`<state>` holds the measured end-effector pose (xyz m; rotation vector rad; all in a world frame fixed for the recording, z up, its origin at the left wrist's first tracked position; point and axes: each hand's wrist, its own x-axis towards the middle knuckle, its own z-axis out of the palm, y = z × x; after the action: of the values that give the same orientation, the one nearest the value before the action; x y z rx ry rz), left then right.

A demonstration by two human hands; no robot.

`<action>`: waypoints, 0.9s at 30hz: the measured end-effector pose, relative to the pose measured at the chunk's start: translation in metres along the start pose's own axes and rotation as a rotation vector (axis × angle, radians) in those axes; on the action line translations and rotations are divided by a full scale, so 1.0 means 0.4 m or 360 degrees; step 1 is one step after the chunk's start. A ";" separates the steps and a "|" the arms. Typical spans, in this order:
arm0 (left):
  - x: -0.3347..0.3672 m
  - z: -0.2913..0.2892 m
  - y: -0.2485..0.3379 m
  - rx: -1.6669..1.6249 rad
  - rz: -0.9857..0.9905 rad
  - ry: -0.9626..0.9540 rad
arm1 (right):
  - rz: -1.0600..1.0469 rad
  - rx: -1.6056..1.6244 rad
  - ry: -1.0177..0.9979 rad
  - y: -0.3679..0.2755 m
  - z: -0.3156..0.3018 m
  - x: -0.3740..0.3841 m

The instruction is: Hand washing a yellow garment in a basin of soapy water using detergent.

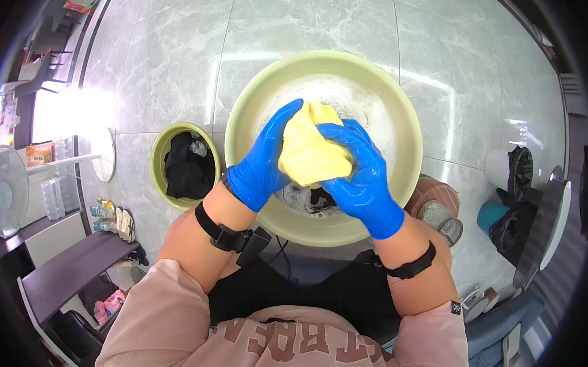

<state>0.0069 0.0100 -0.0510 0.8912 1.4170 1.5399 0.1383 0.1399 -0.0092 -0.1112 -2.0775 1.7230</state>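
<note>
Both of my hands wear wet blue rubber gloves and hold a bunched yellow cloth (313, 155) over a large pale green basin (409, 139). My left hand (262, 163) presses against the cloth's left side with its fingers together. Curled around the right side, my right hand (365, 173) grips it with fingers over the top and thumb below. White suds and water (374, 115) lie in the basin. Below the cloth, a dark item (322, 199) shows partly in the suds; its kind is hidden.
Left of the large basin, a smaller green basin (157, 162) holds black clothing (187, 170). A white standing fan (7, 190) and a dark bench (77, 266) are farther left. To the right are a glass jar (433, 214), a white bin (500, 168) and a teal bin (492, 216).
</note>
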 end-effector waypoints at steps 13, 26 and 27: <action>0.063 0.068 0.030 0.0906 0.0155 0.0188 | 0.0155 -0.0354 0.0463 0.058 0.084 -0.043; -0.005 0.140 -0.082 -0.0531 -0.0268 0.1043 | 0.0670 0.0243 0.1055 0.144 0.129 -0.052; 0.000 0.137 -0.066 -0.0419 -0.0269 0.1033 | 0.0706 0.0161 0.1084 0.153 0.124 -0.055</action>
<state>0.0599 0.0319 -0.0711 0.0972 1.6185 1.9169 0.1266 0.1007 -0.0802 -1.0374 -1.5191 1.6893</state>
